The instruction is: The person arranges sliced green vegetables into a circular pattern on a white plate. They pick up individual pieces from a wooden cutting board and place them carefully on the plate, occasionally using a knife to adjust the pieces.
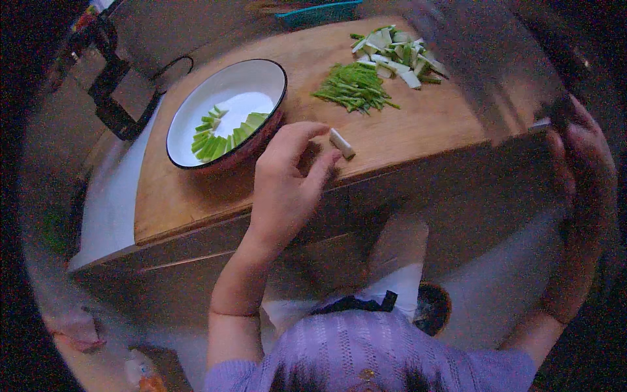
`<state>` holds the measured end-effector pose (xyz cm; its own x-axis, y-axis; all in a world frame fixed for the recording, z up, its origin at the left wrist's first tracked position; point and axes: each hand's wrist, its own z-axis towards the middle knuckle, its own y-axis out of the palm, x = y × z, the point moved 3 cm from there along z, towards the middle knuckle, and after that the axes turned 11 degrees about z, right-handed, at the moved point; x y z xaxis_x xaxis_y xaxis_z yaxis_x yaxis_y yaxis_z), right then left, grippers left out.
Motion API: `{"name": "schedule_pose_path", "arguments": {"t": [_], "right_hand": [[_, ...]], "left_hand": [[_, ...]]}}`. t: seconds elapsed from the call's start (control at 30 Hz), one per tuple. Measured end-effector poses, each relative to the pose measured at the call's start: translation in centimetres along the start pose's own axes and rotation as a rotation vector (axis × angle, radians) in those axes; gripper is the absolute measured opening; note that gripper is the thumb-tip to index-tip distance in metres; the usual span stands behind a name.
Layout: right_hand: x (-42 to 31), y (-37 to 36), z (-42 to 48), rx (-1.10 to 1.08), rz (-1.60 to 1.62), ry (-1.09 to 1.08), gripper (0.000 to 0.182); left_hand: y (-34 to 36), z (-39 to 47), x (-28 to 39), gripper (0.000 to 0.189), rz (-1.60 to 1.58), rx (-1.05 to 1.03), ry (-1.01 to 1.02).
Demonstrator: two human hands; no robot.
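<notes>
My left hand (289,176) is over the front edge of the wooden cutting board (416,127), thumb and forefinger at a short pale green vegetable piece (341,143); whether they grip it is hard to tell. To its left a white enamel bowl (235,83) with a dark rim holds light green slices (215,143) along its side. Farther back on the board lie a heap of thin green strips (353,87) and a heap of pale green-white cut pieces (399,56). My right hand (580,147) is blurred at the far right, near the board's edge; a small pale item shows at its fingers.
A black stand or bracket (115,98) rises beyond the board's left end. A teal tray or container (318,13) is behind the board. Below the counter, a dark round object (432,308) stands near my body. A small bottle-like item (139,370) shows at lower left.
</notes>
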<state>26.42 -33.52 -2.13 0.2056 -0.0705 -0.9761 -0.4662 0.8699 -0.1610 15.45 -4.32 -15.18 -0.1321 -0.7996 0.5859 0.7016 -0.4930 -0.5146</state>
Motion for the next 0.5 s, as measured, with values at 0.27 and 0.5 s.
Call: {"name": "schedule_pose_path", "arguments": {"t": [0.27,0.5], "right_hand": [[1.3,8.7,-4.4,-0.043,0.281,0.212,0.072],[0.8,10.1,-4.7,-0.058,0.184,0.245,0.064]], "left_hand": [[0.3,0.3,0.1,0.015,0.067,0.003,0.103],[0.3,0.1,0.9,0.012,0.166,0.027,0.073]]}}
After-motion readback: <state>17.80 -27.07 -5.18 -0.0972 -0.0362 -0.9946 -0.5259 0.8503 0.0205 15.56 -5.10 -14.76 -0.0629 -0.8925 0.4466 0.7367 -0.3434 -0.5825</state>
